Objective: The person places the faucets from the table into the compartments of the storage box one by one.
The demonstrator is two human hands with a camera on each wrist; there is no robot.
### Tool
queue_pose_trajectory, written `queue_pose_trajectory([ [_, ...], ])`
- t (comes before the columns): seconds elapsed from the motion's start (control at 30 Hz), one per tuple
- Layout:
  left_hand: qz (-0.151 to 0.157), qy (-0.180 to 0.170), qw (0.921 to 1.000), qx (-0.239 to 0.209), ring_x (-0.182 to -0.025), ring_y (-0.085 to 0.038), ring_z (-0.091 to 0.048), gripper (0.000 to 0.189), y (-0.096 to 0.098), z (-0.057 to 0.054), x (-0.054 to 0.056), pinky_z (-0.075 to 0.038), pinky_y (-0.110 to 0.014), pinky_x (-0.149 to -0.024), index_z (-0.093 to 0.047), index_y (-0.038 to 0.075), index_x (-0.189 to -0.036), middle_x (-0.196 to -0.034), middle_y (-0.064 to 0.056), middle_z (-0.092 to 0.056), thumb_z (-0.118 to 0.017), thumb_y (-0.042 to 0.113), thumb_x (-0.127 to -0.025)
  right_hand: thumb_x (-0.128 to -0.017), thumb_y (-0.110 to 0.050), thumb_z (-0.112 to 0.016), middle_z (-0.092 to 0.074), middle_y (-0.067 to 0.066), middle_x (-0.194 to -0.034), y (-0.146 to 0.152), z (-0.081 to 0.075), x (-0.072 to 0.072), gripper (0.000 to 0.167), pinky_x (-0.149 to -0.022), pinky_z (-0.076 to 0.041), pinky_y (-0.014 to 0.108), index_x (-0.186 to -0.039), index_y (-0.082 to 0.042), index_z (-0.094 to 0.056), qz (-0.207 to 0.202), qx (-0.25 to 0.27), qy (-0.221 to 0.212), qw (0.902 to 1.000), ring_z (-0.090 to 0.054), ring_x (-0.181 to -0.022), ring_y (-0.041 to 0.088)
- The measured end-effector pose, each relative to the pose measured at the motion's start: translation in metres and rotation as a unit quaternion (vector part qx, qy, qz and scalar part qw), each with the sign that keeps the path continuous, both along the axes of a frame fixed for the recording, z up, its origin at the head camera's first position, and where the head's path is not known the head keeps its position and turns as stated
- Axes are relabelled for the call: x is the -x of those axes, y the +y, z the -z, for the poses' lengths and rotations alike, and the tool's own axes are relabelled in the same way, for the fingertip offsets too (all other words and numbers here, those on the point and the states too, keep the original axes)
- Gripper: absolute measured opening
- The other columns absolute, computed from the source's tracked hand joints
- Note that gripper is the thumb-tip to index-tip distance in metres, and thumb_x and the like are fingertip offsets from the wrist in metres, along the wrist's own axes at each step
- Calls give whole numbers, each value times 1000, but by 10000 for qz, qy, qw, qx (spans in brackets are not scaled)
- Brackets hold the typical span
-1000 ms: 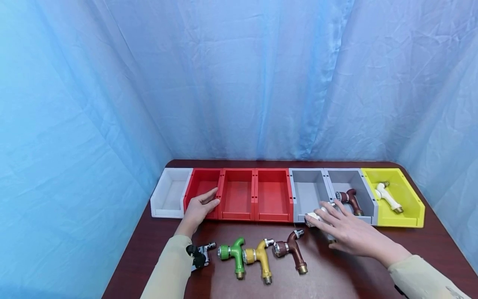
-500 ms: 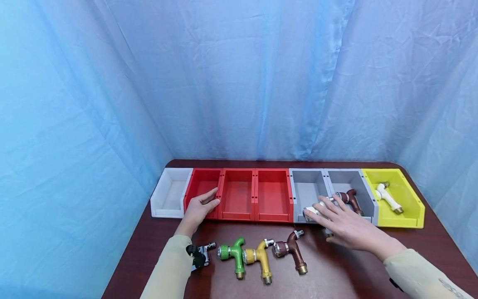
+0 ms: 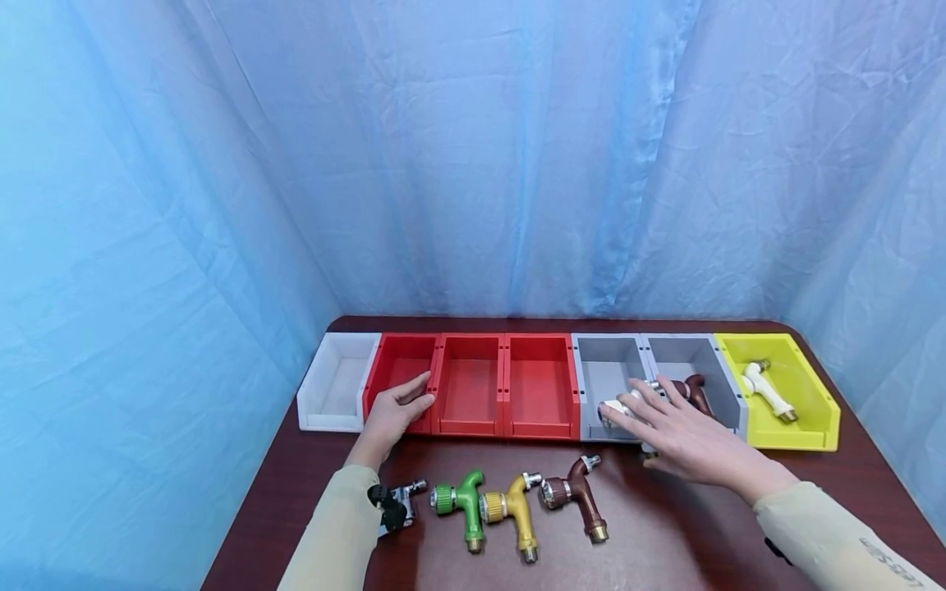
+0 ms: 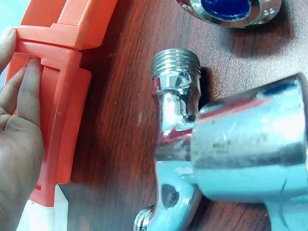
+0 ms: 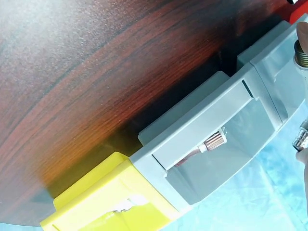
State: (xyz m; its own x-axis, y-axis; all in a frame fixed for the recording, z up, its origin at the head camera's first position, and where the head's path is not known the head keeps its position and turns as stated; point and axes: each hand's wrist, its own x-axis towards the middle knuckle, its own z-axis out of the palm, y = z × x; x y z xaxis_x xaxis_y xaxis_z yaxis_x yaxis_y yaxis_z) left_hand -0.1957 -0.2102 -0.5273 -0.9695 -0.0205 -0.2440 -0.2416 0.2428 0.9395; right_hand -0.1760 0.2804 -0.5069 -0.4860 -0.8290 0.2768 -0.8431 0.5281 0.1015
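Note:
My right hand (image 3: 687, 435) holds a white tap (image 3: 615, 413) over the front of the left grey bin (image 3: 609, 369); the fingers hide much of it. In the right wrist view only the tap's brass thread (image 5: 301, 54) and silver spout end (image 5: 301, 139) show at the right edge. My left hand (image 3: 392, 414) rests at the red bin (image 3: 402, 353) second from the left, fingers fairly straight inside its front and holding nothing. Below that wrist lies a chrome tap (image 4: 178, 144). A green tap (image 3: 467, 501), a yellow tap (image 3: 520, 513) and a brown tap (image 3: 582, 497) lie in front of the bins.
The bins stand side by side along the table's back. Another brown tap (image 3: 695, 392) lies in the right grey bin (image 3: 680, 349), another white tap (image 3: 769, 390) in the yellow bin (image 3: 809, 394). A white bin (image 3: 336, 382) ends the row on the left. Blue curtains (image 3: 473, 164) hang behind.
My right hand has shifted slightly left and up with the white tap, now further over the left grey bin. The left hand and the taps on the table have stayed put.

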Motion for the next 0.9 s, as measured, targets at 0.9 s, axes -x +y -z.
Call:
queue_pose_trajectory([
  [0.9, 8, 9, 10000, 1, -144, -36, -40, 61, -1, 1, 0, -59, -49, -93, -55, 32, -149, -153, -4, -52, -77, 27, -92, -69, -23, -96, -46, 16, -156, -7, -2, 20, 109, -123, -10, 64, -160, -14, -37, 232, -14, -103, 9997, -37, -144, 48],
])
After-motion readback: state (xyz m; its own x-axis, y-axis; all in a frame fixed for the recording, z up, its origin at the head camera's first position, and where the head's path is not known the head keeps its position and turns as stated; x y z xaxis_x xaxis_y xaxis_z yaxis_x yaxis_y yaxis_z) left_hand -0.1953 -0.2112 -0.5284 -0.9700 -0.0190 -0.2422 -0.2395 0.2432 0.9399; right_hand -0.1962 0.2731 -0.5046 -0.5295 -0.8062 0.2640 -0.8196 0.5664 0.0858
